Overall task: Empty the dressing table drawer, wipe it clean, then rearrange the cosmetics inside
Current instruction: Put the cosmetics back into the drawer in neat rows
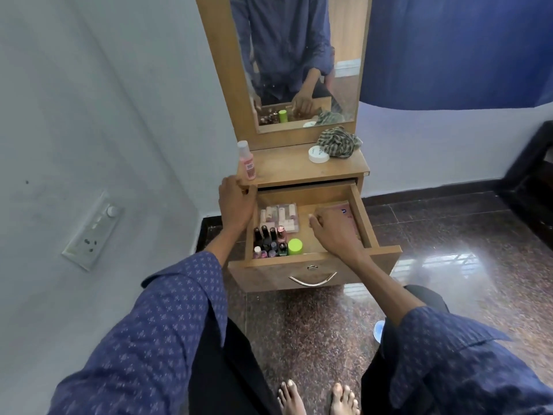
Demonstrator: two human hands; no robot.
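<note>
Drawer of light brown wood [362, 218], curved metal handle on its front, stands pulled fully out beneath the dressing table's surface [287, 166]. Contents: cluster of small nail polish bottles with dark and pink caps [269, 241] packed into the front left corner; lime-green round cap [295, 246] just beside them to the right; clear plastic tray of pale cosmetic tubes [279, 216] behind, against the left wall; flat pinkish packet [347, 217] along the right wall, partly hidden. Items sit in tidy groups, so judged stage is rearranging, near the end.

Right hand [332, 232] is inside the drawer, mid-floor, fingers curled down toward the base. Whether this grip holds anything cannot be told; the palm side is hidden. Left hand [236, 202] is wrapped round the front left corner of the surface, likely to steady the light cabinet while the other hand works.

On the surface: pink liquid bottle with clear cap [247, 161] upright at the front left edge; white round jar [318, 154] and crumpled green checked cloth [339, 142] at the back right, touching. Cloth lies out of the way, consistent with wiping done. Bottle and jar probably await return to the drawer.
</note>
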